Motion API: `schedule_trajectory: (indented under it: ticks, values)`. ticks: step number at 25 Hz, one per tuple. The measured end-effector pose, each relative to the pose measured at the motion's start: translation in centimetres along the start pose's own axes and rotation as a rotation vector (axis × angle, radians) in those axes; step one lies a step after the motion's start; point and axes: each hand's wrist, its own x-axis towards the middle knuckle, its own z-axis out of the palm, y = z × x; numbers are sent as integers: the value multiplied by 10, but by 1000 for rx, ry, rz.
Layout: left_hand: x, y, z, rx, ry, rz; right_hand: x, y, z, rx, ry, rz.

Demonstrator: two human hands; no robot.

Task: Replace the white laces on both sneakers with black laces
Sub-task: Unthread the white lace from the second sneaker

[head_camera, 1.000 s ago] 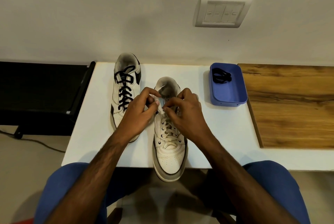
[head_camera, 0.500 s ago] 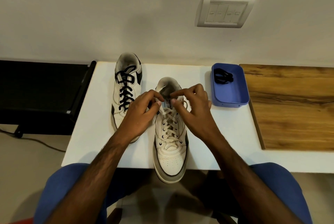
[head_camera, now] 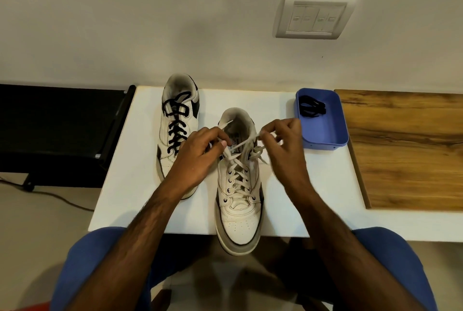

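Bare forearms [head_camera: 140, 248], no sleeves showing; blue trousers [head_camera: 82, 260] cover both thighs.

White tabletop [head_camera: 310, 200] against wall, wooden board [head_camera: 406, 150] covering right part. Lying directly on white part: sneaker with black laces [head_camera: 179, 120] at back left, heel toward wall; sneaker with white laces [head_camera: 239, 200] near middle, just beside first, toe overhanging front edge; blue plastic tray [head_camera: 328, 132] at back right, touching board's left edge, bundled black lace [head_camera: 312, 109] inside.
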Motion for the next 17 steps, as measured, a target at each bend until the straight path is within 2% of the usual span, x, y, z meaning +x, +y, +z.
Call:
schedule_trajectory:
  ticks: [1,3,6,10,13,17]
  values:
    - [0,0,0,21,10,1,1,0,-5,24,45,2]
    - [0,-1,0,73,33,10,0,-1,-6,-88,60,-45]
    - [-1,1,2,121,60,13,-9,-3,3,-318,-59,-150]
    - [0,2,1,26,91,-37,-12,-2,17,-512,-168,-192]
    - [-1,2,2,26,78,-39,-13,-3,24,-495,-205,-117]
    - [-1,1,3,37,61,-20,-3,-7,7,-347,-105,-52]
